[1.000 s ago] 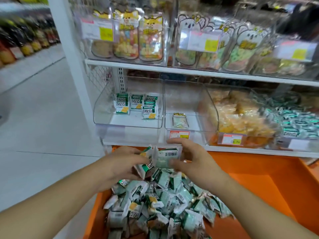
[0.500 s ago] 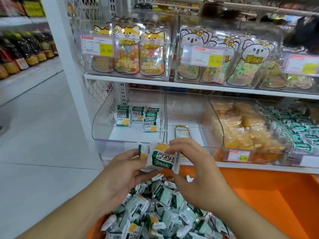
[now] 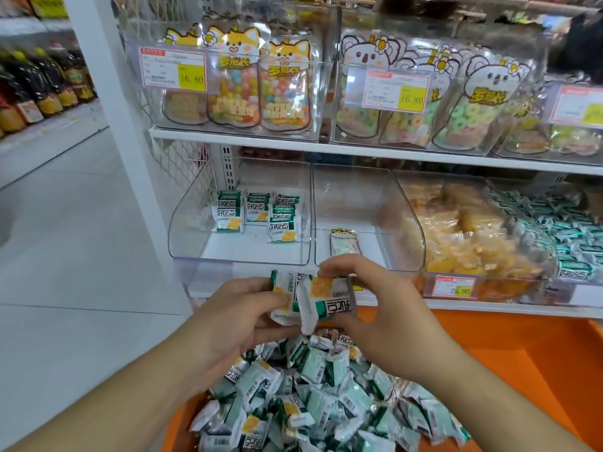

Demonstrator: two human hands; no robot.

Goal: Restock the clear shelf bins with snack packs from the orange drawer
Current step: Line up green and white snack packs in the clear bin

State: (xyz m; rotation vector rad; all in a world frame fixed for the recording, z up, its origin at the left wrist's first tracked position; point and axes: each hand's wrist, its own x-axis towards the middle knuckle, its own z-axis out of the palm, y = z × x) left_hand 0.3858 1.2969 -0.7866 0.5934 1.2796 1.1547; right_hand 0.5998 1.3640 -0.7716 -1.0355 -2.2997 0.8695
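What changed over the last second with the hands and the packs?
Both hands, left hand and right hand, lifted the green snack packs from the drawer pile toward the left clear bin, turning them printed side up. Both kept their grip; the bin's packs stayed put.

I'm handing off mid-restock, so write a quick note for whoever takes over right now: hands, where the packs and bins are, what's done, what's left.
Left hand grips one green-and-white snack pack; right hand pinches a second pack beside it, both held above the orange drawer.
Drawer still holds a big loose pile of packs.
Leftmost clear bin has only a few matching packs standing at its back.
Done: a small start in that bin.
Left: place the held packs there, then keep refilling from the pile.
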